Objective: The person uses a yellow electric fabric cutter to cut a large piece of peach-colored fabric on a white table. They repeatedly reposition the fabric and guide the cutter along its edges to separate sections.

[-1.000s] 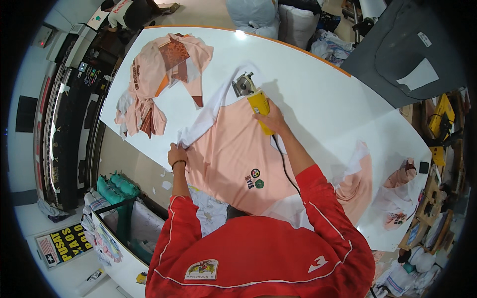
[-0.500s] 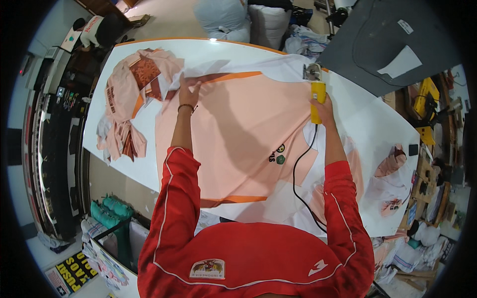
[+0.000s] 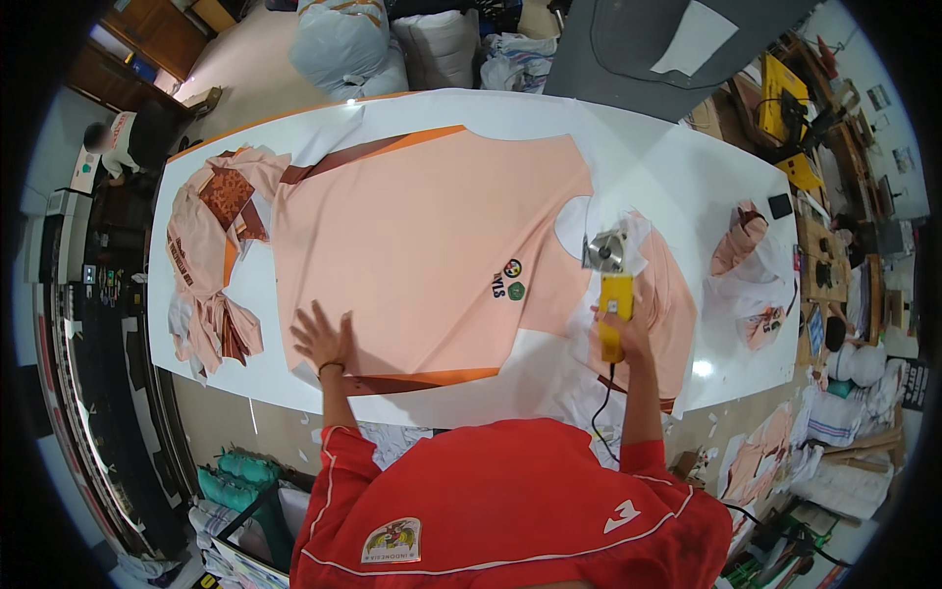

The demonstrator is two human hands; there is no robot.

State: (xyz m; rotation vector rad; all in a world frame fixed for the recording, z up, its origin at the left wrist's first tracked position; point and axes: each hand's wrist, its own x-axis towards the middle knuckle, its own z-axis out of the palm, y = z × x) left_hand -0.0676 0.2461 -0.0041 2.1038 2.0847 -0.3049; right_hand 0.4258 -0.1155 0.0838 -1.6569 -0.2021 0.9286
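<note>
A large peach shirt panel (image 3: 392,226) with orange and brown side strips lies on the white table. My left hand (image 3: 323,339) rests flat on its lower left part, fingers spread. In my right hand (image 3: 634,332) is a yellow electric rotary cutter (image 3: 615,299), its round metal blade pointing away from me. The cutter is right of the panel's curved neckline, beside another peach fabric piece (image 3: 667,294). A black cord (image 3: 601,417) runs from its near end toward my body.
Crumpled peach and brown pieces (image 3: 218,255) lie at the table's left. More cut pieces (image 3: 748,275) and a small black object (image 3: 780,206) are at the right. A grey board (image 3: 628,59) juts over the far edge. Stuffed sacks (image 3: 343,49) stand beyond; a person (image 3: 137,142) is at far left.
My left hand has come from the panel's far edge to its near left part. The right hand has drawn the cutter nearer me, and the panel lies flatter.
</note>
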